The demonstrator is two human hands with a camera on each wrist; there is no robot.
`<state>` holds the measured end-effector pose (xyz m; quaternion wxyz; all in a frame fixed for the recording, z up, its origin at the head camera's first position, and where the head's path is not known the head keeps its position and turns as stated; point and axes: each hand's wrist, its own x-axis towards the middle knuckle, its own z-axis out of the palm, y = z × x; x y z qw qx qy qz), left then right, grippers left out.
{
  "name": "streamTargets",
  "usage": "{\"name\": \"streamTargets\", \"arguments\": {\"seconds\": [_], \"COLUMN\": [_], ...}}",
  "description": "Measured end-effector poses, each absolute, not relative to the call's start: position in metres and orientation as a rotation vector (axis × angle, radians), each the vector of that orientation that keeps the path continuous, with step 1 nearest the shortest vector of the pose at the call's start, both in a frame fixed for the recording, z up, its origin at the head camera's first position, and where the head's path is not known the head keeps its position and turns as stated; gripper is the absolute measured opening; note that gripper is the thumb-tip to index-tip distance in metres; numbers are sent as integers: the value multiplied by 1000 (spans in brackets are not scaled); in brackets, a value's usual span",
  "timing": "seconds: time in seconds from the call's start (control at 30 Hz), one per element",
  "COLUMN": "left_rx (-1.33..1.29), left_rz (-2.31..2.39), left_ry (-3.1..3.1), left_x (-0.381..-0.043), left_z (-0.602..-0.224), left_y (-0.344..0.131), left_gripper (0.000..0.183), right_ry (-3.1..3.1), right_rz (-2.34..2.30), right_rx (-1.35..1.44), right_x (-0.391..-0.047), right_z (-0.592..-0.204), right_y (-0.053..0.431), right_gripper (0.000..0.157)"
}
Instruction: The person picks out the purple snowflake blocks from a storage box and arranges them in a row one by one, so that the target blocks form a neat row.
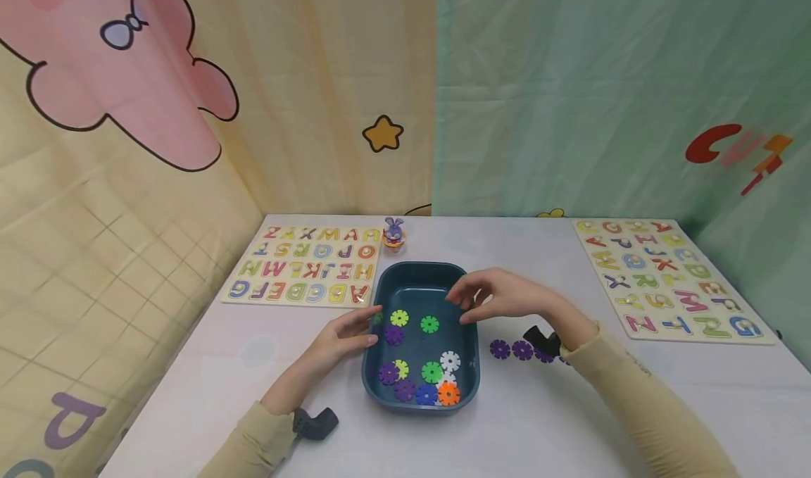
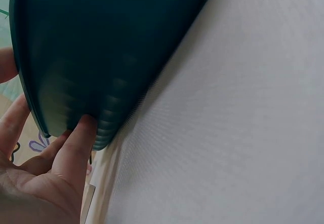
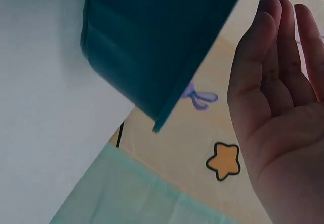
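Observation:
A dark teal plastic basin (image 1: 418, 279) stands on the table with several flower-shaped snap discs inside, among them a green disc (image 1: 429, 324), an orange disc (image 1: 448, 393) and a white disc (image 1: 450, 361). My left hand (image 1: 342, 335) holds the basin's left rim; in the left wrist view some fingers (image 2: 76, 153) press its outer wall. Above the right rim hovers my right hand (image 1: 500, 295), its fingers loosely bent. The right wrist view shows this hand apart from the basin (image 3: 152, 46), with nothing visible in it.
A row of purple discs (image 1: 500, 349) lies right of the basin, partly hidden by the right wrist camera. Alphabet boards stand at the left (image 1: 304, 263) and right (image 1: 671, 281). Behind the basin is a small purple rabbit figure (image 1: 393, 234). Curtains close off the table's back.

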<state>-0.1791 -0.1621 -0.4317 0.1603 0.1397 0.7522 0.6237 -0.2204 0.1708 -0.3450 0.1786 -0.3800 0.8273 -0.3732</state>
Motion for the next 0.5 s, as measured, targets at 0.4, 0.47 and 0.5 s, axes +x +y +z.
{"name": "streamTargets", "arguments": {"seconds": [0.4,0.47,0.5], "left_rx": [410,420,422], "left_rz": [1783,1789,1789], "left_ry": [2124,2116,2115], "left_x": [-179,-179,-179], "left_z": [-433,-433,-433], "left_y": [-164,-164,-164], "left_gripper": [57,57,57], "right_ry": [2252,2263,2268], "right_rz": [-842,-830,-829], "right_rx": [-1194,-1184,-1180], "right_x": [-239,-240,-240], "right_z": [-376,-381,-382], "right_y": [91,86,84], "right_gripper": [41,42,42]}}
